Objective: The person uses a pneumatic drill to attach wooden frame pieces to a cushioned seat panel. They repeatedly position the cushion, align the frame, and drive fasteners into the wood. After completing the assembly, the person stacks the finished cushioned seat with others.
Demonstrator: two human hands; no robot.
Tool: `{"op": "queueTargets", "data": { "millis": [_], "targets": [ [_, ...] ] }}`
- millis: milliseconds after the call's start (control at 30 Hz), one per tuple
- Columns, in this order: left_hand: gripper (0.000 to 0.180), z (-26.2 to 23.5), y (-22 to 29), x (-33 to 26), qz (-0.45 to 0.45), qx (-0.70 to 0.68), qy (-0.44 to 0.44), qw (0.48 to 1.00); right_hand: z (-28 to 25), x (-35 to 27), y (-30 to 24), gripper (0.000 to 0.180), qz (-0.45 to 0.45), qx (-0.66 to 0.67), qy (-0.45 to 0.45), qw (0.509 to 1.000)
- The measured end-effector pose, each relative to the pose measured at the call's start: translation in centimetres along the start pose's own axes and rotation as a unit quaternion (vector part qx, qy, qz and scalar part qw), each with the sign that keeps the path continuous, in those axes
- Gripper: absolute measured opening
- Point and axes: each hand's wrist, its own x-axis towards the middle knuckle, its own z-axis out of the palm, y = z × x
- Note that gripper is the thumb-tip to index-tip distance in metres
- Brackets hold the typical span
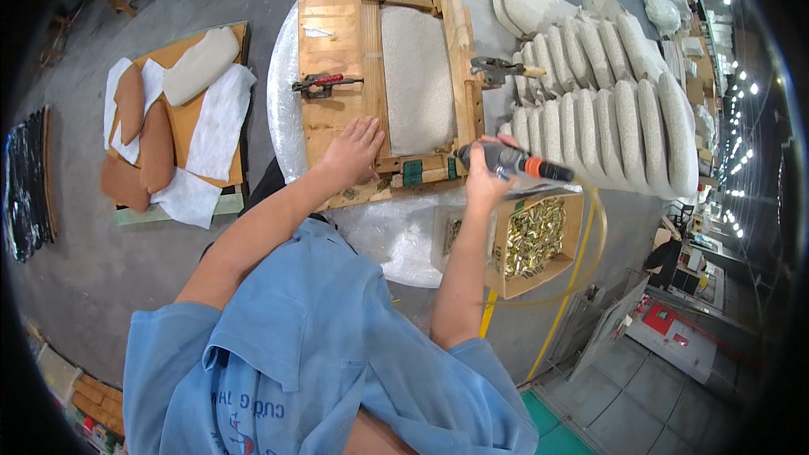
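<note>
My left hand (pixel 356 148) lies flat on a wooden jig (pixel 330 21), fingers stretched out near the corner of its frame. Inside the frame sits a pale grey fabric-covered panel (pixel 417 76). My right hand (pixel 489 175) is wrapped round an air screwdriver (pixel 516 162), black with an orange ring, its tip against or close to the frame's lower right corner. A yellowish hose (pixel 600 227) curves away from the tool. A red-handled toggle clamp (pixel 324 82) is mounted on the jig's left board, and another toggle clamp (pixel 499 70) on its right side.
The jig rests on a round, plastic-wrapped table (pixel 392 244). Rows of pale grey padded cushions (pixel 602 122) stand on the right. A cardboard box (pixel 539 240) of brass-coloured metal pieces is beside my right forearm. On the left, brown cushions (pixel 157 147) and white padding (pixel 221 122) lie on a board.
</note>
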Motion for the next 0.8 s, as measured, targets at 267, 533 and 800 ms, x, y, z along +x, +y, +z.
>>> {"op": "queueTargets", "data": {
  "millis": [267, 533, 800],
  "targets": [
    [0.097, -0.9, -0.3, -0.1, 0.0, -0.005, -0.027, 1.0, 2.3, 0.7, -0.2, 0.047, -0.012, -0.03, -0.074, 0.997],
    [0.097, -0.6, -0.7, 0.0, 0.002, -0.003, -0.041, 0.999, 3.1, -0.1, 0.4, 0.043, 0.045, -0.045, -0.059, 0.996],
    [0.101, -0.4, -0.5, 0.6, 0.014, -0.001, -0.028, 0.999, -0.9, 1.0, -3.1, 0.05, -0.005, -0.047, 0.06, 0.997]
  ]
}}
